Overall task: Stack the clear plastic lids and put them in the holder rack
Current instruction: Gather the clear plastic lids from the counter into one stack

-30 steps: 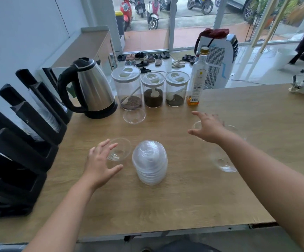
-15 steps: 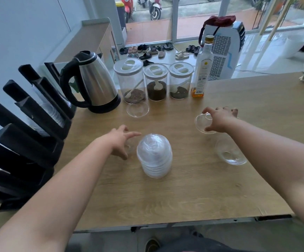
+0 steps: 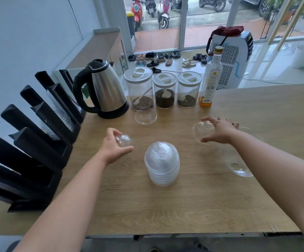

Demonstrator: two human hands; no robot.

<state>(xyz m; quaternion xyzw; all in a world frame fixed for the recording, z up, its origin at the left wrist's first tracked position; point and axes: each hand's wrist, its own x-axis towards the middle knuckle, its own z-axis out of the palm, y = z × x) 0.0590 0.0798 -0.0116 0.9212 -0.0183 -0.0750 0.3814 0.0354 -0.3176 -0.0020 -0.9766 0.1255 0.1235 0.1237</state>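
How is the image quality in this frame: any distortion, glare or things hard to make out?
Head view: wide-angle bending curves the rack and table edge; daylight through the windows is bright; the clear lids in the left hand and right hand nearly vanish against the wood.

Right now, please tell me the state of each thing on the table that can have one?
left hand: closed on a small dome lid
right hand: closed on a lid, lifted and tilted
lid stack: upright on the table, domes up
lid by the jars: loose, untouched
lid at right: loose on the table
three jars: lidded, mostly empty
kettle: lid shut
bottle: capped, nearly empty
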